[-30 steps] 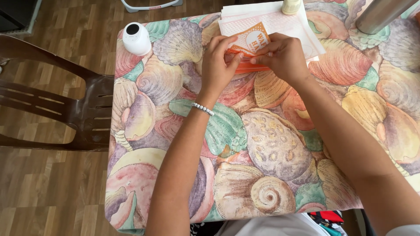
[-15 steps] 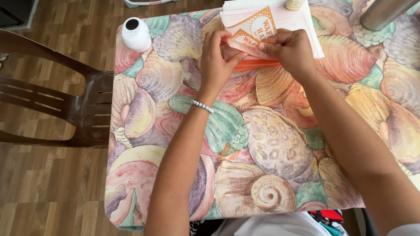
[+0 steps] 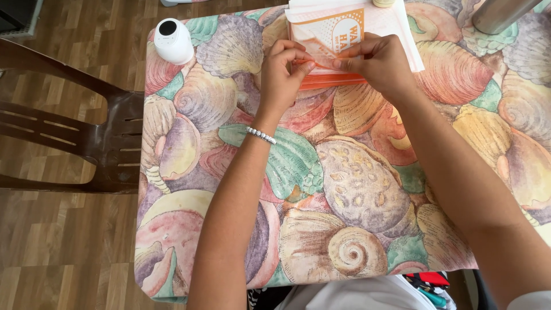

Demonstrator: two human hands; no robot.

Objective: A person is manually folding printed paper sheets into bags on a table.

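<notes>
Both hands meet at the far side of the table, seen from the head camera that looks straight down. Left hand (image 3: pixel 284 72) has its fingers curled in and pinches the near edge of an orange and white paper packet (image 3: pixel 336 34). Right hand (image 3: pixel 381 63) does the same just beside it, with thumb and fingers pressed on the same edge. So both hands are closed on the packet, close together and almost touching, likely because two pinches side by side give a good grip on thin paper. The packet lies flat on the table, far from the person and a bit right of the middle, and its far end goes out of the picture. It seems to rest on some white paper sheets (image 3: pixel 404 28) that stick out at its right side. A thin orange strip (image 3: pixel 333 80) shows right under the fingers, at the near edge of the packet; I cannot tell if it is part of the packet or something else. A bead bracelet (image 3: pixel 261 135) sits on the left wrist. The table (image 3: pixel 344 189) wears a cloth with big painted shells in pink, green and tan. A small white round thing with a dark top (image 3: pixel 173 40) stands at the far left corner, well apart from the hands. A shiny metal cylinder (image 3: pixel 502 14) pokes in at the far right. A dark brown chair (image 3: pixel 97 143) stands at the left of the table on a wood floor (image 3: pixel 63 247).
</notes>
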